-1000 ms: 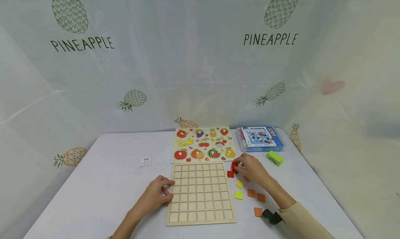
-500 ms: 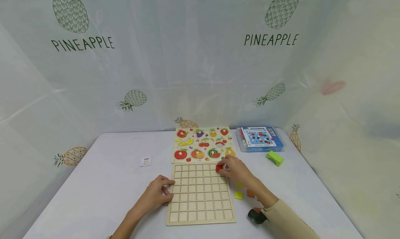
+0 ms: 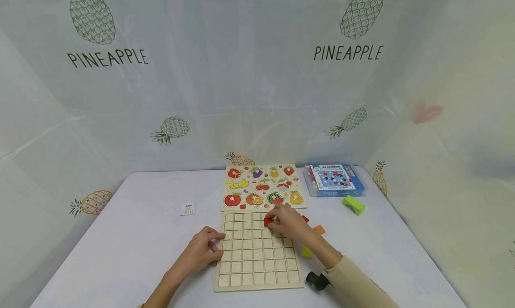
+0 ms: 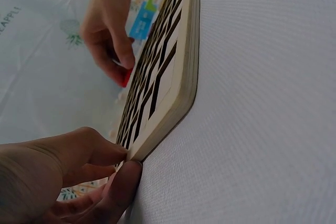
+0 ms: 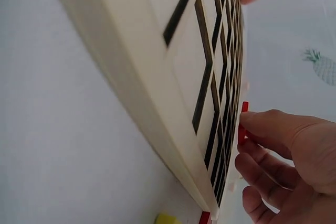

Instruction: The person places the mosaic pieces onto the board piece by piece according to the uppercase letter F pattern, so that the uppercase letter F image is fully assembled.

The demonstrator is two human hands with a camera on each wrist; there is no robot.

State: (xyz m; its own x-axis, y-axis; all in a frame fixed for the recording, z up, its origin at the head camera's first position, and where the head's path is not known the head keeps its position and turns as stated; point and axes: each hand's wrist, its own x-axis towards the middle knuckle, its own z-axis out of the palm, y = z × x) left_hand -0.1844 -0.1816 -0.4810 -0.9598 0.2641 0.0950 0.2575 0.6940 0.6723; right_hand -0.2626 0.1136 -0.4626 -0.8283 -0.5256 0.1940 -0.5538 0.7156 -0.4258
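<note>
Gripping the grid board (image 3: 257, 287) at its left edge, your left hand (image 3: 201, 247) has finger and thumb bent against it. Right of the board lie a yellow tile (image 3: 307, 253) and, farther, an orange tile (image 3: 319, 229). Your right hand (image 3: 289, 221) pinches a red tile (image 3: 268, 221) over the board's far rows; whether it touches, I can't tell. Beyond sit a green block (image 3: 354, 205), a fruit puzzle (image 3: 251, 187) and a blue box (image 3: 335, 180)

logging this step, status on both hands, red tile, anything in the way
Left hand holding left edge of grid board. Right hand pinching red tile toward board's far end, contact unclear. Nothing seen blocking; right hand hides part of board.
</note>
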